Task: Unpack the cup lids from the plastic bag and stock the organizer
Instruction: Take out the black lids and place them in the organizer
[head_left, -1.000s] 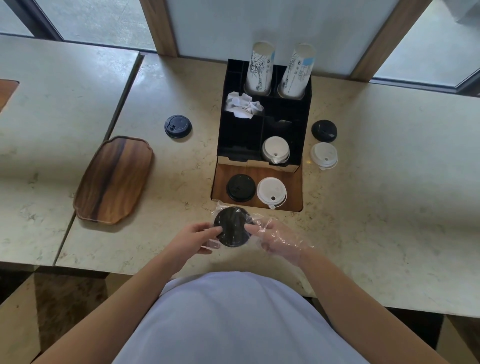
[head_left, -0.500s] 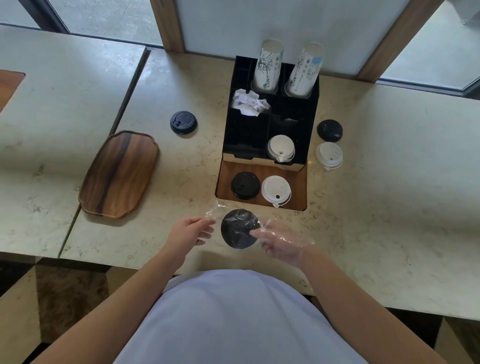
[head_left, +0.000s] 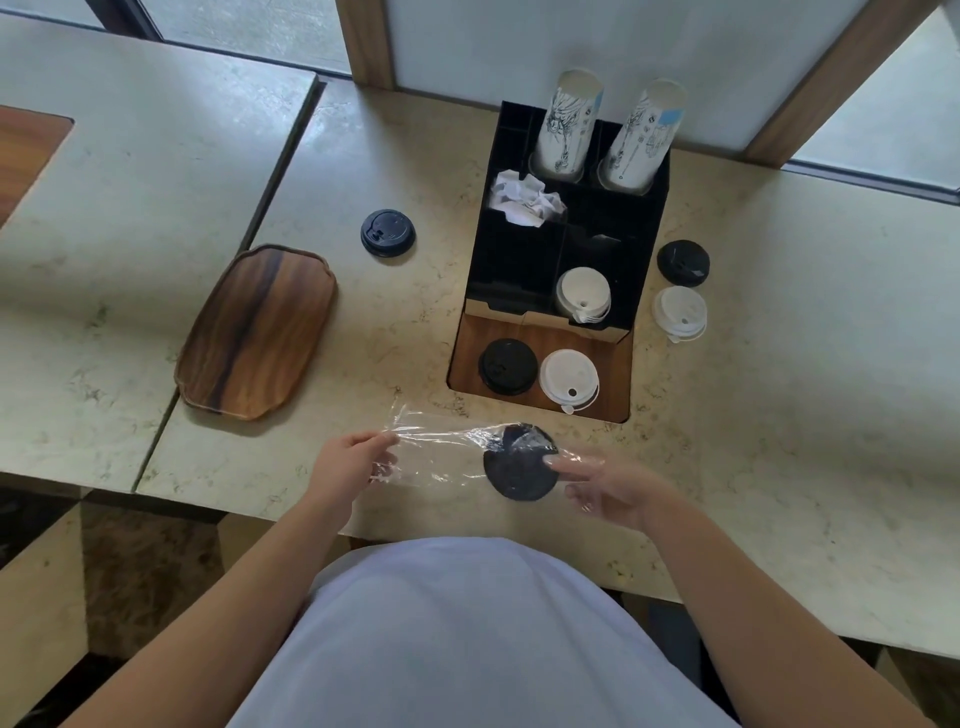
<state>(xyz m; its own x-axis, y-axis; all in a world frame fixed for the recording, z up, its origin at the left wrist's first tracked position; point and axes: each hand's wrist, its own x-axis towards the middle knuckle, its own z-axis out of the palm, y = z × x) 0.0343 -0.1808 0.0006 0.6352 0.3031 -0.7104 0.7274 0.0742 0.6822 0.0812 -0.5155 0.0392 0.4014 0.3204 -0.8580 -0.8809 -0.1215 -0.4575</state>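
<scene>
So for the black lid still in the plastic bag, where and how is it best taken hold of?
Probably by its rim, pinched from the right. The black lid lies flat at the right end of the plastic bag, where the right hand already meets it; the left hand pinches the bag's other end, stretching it away.

I see a wooden tray (head_left: 257, 332) lying flat on the counter (head_left: 779, 415), far left. Two stacks of paper cups (head_left: 566, 127) stand upright at the back. Crumpled white paper (head_left: 525, 200) sits just in front of them.
</scene>
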